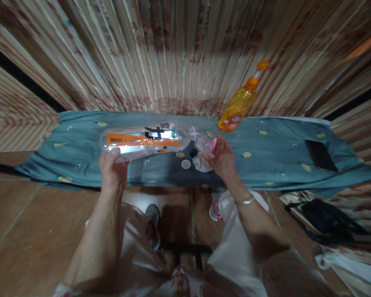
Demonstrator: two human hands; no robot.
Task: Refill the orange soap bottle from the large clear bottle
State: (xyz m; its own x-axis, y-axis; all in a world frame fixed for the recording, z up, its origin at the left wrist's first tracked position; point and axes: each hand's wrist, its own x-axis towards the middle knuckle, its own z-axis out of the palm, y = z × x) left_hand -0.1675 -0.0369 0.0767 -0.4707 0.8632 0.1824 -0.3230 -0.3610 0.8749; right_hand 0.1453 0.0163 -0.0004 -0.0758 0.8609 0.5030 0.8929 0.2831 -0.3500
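Note:
My left hand (113,167) is wrapped round the base of a large clear plastic bottle (145,141) with an orange and white label. The bottle lies on its side in the air, its neck towards the right. My right hand (222,161) grips a small clear plastic bottle (203,142) with a pink end. The two necks meet or nearly meet; whether they are joined I cannot tell. Below them on the cloth are a white round cap (186,164), a crumpled-looking white item (202,163) partly behind my right fingers, and a small black thing (193,153).
A pump bottle (237,105) of orange-yellow liquid stands at the back right of the teal cloth-covered table (259,165). A black phone (321,156) lies near the right end. Pleated curtain (173,57) hangs behind. A black bag (327,220) is at lower right.

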